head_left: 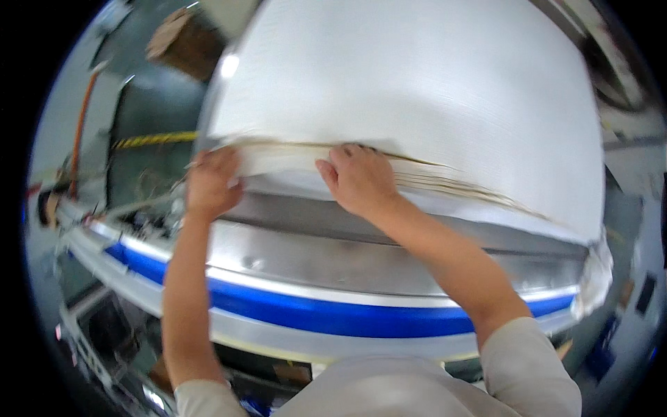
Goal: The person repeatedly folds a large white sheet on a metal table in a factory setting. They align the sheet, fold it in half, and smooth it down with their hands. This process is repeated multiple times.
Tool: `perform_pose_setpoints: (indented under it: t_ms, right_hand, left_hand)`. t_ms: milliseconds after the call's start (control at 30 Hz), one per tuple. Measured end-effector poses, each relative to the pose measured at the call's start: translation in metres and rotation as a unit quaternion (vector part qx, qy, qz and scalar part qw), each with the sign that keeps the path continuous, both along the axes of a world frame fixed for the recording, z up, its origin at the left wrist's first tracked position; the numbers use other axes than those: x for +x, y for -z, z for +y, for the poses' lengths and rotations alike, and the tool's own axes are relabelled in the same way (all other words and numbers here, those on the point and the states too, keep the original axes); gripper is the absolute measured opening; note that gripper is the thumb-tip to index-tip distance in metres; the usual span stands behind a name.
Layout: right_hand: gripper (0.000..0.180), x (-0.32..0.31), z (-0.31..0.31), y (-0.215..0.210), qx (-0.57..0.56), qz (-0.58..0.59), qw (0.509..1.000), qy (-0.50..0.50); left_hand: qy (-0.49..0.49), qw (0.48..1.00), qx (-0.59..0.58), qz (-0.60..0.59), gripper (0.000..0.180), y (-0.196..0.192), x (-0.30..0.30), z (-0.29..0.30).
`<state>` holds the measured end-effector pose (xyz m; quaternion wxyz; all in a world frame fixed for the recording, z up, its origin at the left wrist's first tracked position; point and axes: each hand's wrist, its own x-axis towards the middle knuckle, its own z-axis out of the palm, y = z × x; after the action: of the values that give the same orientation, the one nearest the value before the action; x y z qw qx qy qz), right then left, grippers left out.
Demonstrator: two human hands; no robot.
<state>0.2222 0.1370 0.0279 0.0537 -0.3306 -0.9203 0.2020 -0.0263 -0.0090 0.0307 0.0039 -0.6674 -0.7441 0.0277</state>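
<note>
A wide white fabric sheet (417, 83) covers most of the metal table. Along its near side runs a band of stacked or folded layers (445, 178), with thin brownish lines between them. At the left end of this band, my left hand (212, 182) is closed on the fabric's edge, its fingertips partly hidden and slightly blurred. My right hand (363, 177) bends its fingers over the band near the middle, thumb to the left, gripping the layers. Its fingertips are hidden behind the far side of the fold.
A bare metal strip (292, 254) and a blue strip (361, 318) run along the table's near edge. Bunched white cloth (594, 278) hangs at the right corner. Beyond the left side are a cardboard box (186, 43), yellow-black floor tape (156, 140) and an orange pole (83, 132).
</note>
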Motion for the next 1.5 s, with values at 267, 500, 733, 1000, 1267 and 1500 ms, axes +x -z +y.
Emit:
perform_pose_setpoints:
  t_ms: [267, 500, 733, 1000, 1267, 1500]
  right_hand:
    - [0.052, 0.346, 0.097, 0.022, 0.258, -0.185, 0.93, 0.185]
    - [0.069, 0.588, 0.181, -0.002, 0.099, -0.283, 0.888, 0.349]
    - [0.052, 0.737, 0.229, 0.002, 0.119, -0.454, 0.83, 0.301]
    - [0.027, 0.8, 0.257, -0.009, -0.005, -0.425, 0.83, 0.36]
    - [0.036, 0.831, 0.25, -0.032, 0.029, -0.419, 0.826, 0.377]
    - [0.042, 0.915, 0.256, -0.111, 0.097, -0.392, 0.873, 0.274]
  left_hand:
    - [-0.034, 0.969, -0.217, 0.116, 0.041, -0.036, 0.042, 0.056]
    - [-0.025, 0.966, -0.203, 0.156, 0.019, 0.013, -0.003, 0.062]
    - [-0.108, 0.969, -0.175, 0.135, 0.018, 0.023, -0.017, 0.058]
    - [-0.124, 0.976, -0.15, 0.094, 0.019, 0.022, -0.031, 0.035]
    - [-0.154, 0.945, -0.217, 0.192, 0.031, 0.001, 0.014, 0.064]
    - [-0.194, 0.947, -0.192, 0.171, 0.03, -0.091, 0.015, 0.038]
